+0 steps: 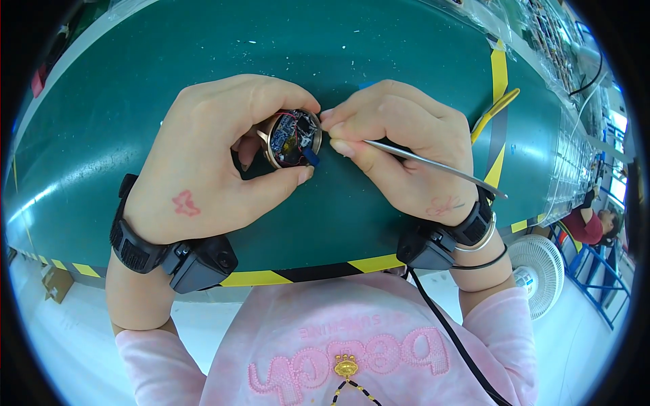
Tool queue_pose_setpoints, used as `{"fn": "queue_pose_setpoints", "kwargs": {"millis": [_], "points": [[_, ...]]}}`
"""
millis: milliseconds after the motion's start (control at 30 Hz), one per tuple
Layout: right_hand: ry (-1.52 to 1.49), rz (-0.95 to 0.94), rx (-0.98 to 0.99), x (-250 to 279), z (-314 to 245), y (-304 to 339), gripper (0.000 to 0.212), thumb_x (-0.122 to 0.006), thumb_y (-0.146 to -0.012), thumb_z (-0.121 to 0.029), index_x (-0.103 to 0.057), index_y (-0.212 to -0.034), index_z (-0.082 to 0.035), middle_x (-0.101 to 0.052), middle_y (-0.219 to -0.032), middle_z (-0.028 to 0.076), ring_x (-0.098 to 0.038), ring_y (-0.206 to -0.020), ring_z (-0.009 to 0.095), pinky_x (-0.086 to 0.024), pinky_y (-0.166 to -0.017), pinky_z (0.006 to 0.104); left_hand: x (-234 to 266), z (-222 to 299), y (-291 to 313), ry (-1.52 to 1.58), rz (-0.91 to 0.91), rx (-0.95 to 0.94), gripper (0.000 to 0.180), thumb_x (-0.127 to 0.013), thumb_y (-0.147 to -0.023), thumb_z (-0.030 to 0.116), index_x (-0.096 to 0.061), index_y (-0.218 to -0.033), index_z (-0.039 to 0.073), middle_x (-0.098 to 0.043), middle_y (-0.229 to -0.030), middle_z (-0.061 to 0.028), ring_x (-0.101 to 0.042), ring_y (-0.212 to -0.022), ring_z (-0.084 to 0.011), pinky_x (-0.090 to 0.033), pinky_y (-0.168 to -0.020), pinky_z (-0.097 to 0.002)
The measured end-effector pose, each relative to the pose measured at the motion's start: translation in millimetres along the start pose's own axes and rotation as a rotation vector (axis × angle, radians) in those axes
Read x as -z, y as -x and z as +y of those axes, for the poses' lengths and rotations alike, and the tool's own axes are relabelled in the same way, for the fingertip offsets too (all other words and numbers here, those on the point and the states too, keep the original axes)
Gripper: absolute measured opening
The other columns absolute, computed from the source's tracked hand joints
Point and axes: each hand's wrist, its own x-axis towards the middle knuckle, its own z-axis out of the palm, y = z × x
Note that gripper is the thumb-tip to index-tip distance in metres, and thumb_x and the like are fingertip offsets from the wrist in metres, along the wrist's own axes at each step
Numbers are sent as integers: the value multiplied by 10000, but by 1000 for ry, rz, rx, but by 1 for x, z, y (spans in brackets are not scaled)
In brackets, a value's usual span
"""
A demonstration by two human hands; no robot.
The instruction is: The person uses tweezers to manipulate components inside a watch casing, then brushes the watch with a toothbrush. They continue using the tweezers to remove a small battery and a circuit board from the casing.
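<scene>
**Round gadget pinched in my left, tweezers in my right**

My left hand (210,159) is closed around a small round device (292,138) with a gold-coloured rim — thumb under its lower edge, forefinger curled over the top, the open face turned up toward me. Inside that ring I can see a dark circuit board with thin red wires and a small blue part (311,156) at the lower right edge. My right hand (399,145) is closed too, pinching a pair of slim metal tweezers (433,166); their handle end runs out to the right of the device, across the back of my hand and past my wrist. My right fingertips (332,122) press up against the right side of the device; the tweezers' tips are hidden behind my fingers, so I cannot tell what they touch.

The device is held just above the green work table (135,81), roughly at its middle. Below the device, the table's near edge carries a yellow-and-black striped tape (271,277). To the right of the device, beyond my right hand, a yellow-handled tool (497,108) lies on the table beside another yellow stripe. Both my wrists, below the device, wear black bands with small black units (196,260) — a black cable (447,325) runs down from the right one over my pink sweatshirt (338,338). Far off to the lower right of the device stands a white fan (535,271) on the floor
</scene>
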Motion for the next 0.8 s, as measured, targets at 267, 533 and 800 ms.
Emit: {"fn": "queue_pose_setpoints", "kwargs": {"millis": [267, 533, 800], "points": [[44, 30, -17, -1, -4, 1, 69, -707, -797, 21, -651, -819, -12, -704, -868, 125, -695, -808, 245, -549, -686, 307, -2, -1, 1, -28, 30, -19, 439, -797, -677, 67, -668, -1096, 62, -683, -981, -25, -617, -738, -105, -436, -533, -195], [46, 34, -84, -2, -7, 4, 57, -696, -815, -10, -641, -830, -4, -698, -854, 127, -692, -796, 251, -543, -697, 310, -5, -1, 3, -37, 40, 4, 470, -822, -656, 41, -673, -1101, 67, -700, -1021, -28, -650, -801, -111, -463, -559, -194], [-107, 86, -145, -3, -9, 5, 66, -683, -857, -4, -645, -911, 0, -700, -917, 132, -676, -840, 224, -528, -730, 299, 1, -4, 2, 156, 18, 68, 549, -838, -651, 31, -637, -1161, 30, -669, -1103, -49, -639, -950, -139, -491, -806, -243]]}}
